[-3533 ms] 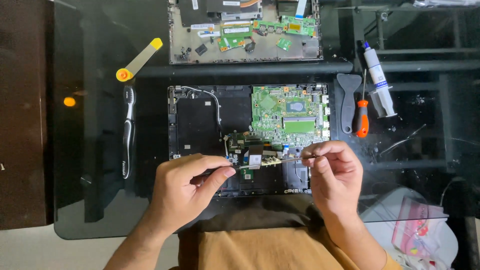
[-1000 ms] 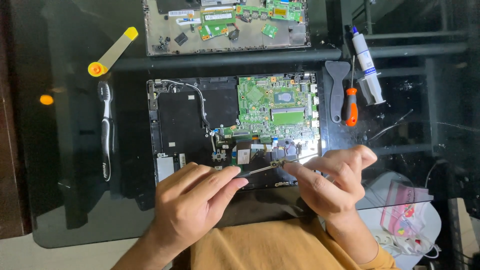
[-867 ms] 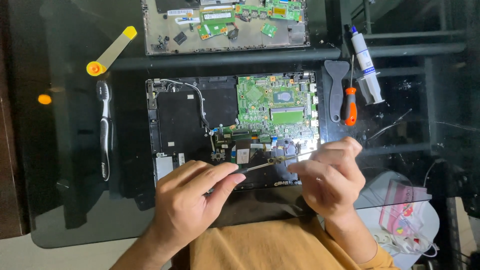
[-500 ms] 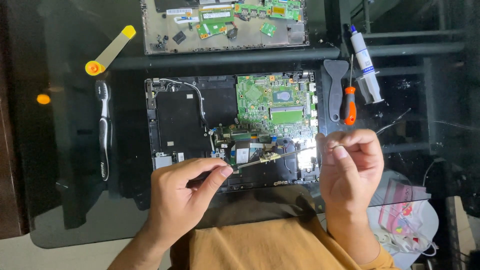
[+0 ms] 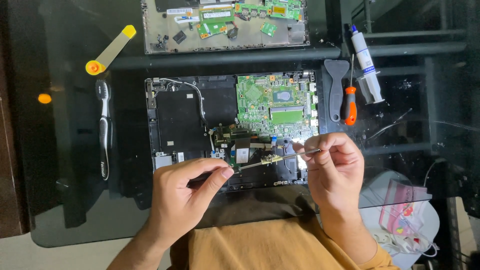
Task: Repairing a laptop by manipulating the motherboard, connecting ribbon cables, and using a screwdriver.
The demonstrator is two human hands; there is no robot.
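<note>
Two hands: both in the lower middle of the frame, over the near edge of the opened laptop base.
Left hand: I see thumb and forefinger pinched together on the left end of a thin metal strip; the other fingers are curled under.
Right hand: fingers closed around the right end of the same strip, gripping it at the fingertips.
Metal strip: held level between my two hands, lifted just above the laptop base, with a small brass-coloured bracket near its middle. I cannot tell whether it still touches the board beneath.
Laptop base: centre of the frame on the dark glass tabletop; green mainboard in its upper right part, black panel on the left.
Step in hand: I judge that the strip is being freed or lined up over the lower part of the base, both ends under control.
Next move calls for: I judge an even, slow motion at both ends, kept clear of the small board and cable just under the strip.
Around: second opened chassis at the top; toothbrush at the left; orange-handled screwdriver, grey spatula and syringe at the upper right.
</note>
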